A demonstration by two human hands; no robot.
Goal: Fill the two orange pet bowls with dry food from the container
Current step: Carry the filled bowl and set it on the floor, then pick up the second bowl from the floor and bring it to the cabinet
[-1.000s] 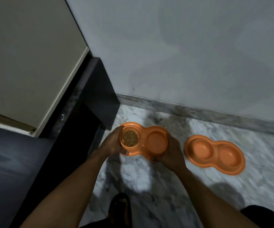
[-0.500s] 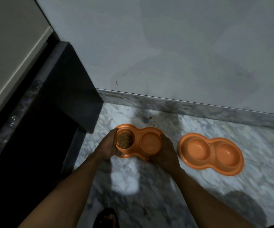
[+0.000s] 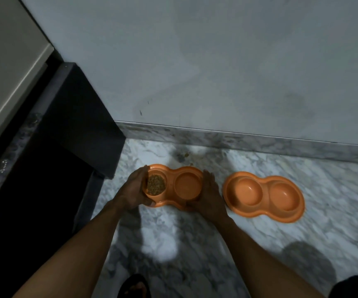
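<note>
**Left bowl held at both ends, far-left part of the floor**

At the near edge of the marble floor (image 3: 195,244), a sandalled foot (image 3: 134,286) stands.

Further out, the left hand (image 3: 132,190) holds the left end of the left bowl (image 3: 187,186). Its grip is curled round the rim, with the thumb on the near edge. The right hand (image 3: 211,197) holds the right end, its grip wrapped round that end with the thumb at the near rim. Whether this bowl rests on the floor cannot be told.

Dry food (image 3: 155,185) sits in its left well only.

The right bowl (image 3: 264,195) lies flat on the floor, just beside the right hand and apart from the left bowl.

At the far edge, a few crumbs (image 3: 186,155) lie by the skirting (image 3: 238,140). A dark cabinet (image 3: 66,125) closes the far-left corner.
</note>
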